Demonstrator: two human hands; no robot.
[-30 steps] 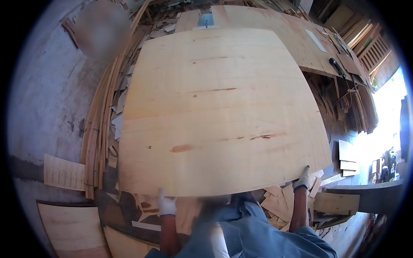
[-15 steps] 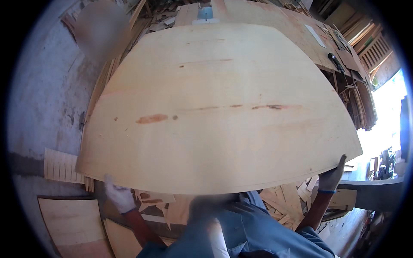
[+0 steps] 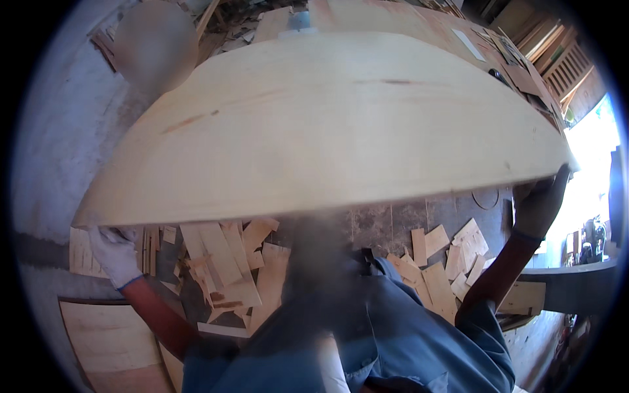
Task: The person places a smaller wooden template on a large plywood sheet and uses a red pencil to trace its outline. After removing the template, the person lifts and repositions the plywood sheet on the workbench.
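A large pale plywood sheet (image 3: 314, 137), marked with brown streaks, spans the view in front of me. My left hand (image 3: 116, 254), in a white glove with a blue cuff, grips its near left corner. At the near right corner my right hand (image 3: 540, 208), gloved and in shadow, is closed round the edge. The near edge is raised off the floor and slopes up toward the right. The sheet's far side reaches over the worktable (image 3: 419, 23); whether it rests there I cannot tell.
Plywood offcuts (image 3: 219, 259) litter the floor before me, and more scraps (image 3: 436, 262) lie to the right. A grey wall (image 3: 59, 144) runs along the left, with a plywood panel (image 3: 111, 340) below. A slatted wooden piece (image 3: 569, 71) stands far right.
Both hands have raised the sheet's near edge and spread toward the picture's sides, the right hand higher than the left. More of the floor and its offcuts shows beneath.
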